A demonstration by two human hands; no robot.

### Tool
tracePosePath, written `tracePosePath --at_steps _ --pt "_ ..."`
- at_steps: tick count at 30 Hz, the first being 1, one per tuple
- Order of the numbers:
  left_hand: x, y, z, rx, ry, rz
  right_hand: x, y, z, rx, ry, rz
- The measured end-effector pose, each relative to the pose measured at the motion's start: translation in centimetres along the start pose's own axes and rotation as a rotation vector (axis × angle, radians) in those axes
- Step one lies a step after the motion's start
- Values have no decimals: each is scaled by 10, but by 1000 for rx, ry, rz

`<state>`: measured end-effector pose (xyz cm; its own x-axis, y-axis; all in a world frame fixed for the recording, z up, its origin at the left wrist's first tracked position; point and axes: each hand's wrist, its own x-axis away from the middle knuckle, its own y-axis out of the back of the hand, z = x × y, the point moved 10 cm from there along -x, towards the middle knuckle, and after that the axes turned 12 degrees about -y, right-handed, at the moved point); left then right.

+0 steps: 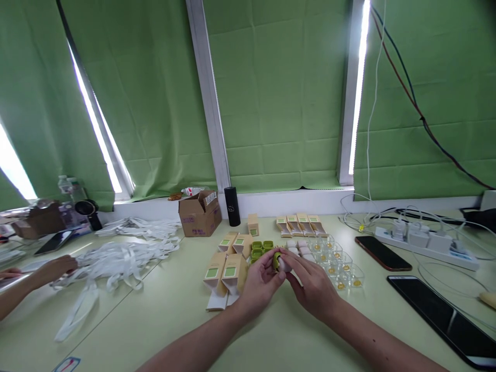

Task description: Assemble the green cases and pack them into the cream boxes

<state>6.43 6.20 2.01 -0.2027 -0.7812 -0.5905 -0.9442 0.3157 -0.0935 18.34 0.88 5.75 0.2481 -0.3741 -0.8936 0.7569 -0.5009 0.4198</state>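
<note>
Tabletop (294,336) before green curtains (279,103), left hand (259,283) and right hand (318,289), fingers (300,262) grasping small green-and-white piece (276,262)

The table (163,336) is pale yellow-green, the curtains (279,103) plain green. The handheld piece (276,262) shows olive green and white. Tan cartons (241,267) bear green label squares (230,272); clear cups (358,274) have amber centres (356,283). Near the table's far edge, a brown cardboard box (190,218) carries purple print (198,231); the cylinder (232,207) is black.
</note>
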Motion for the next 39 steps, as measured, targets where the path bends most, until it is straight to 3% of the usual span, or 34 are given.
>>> tracePosePath --at_steps 6,28,39 --pt "1 -1 8 -13 19 -9 3 -2 -5 -12 -45 -11" --pt "0 -1 -3 -139 -4 -48 1 -3 -2 -29 -33 -29" --pt "-3 5 4 -39 34 -78 5 -10 -18 -206 -183 47"
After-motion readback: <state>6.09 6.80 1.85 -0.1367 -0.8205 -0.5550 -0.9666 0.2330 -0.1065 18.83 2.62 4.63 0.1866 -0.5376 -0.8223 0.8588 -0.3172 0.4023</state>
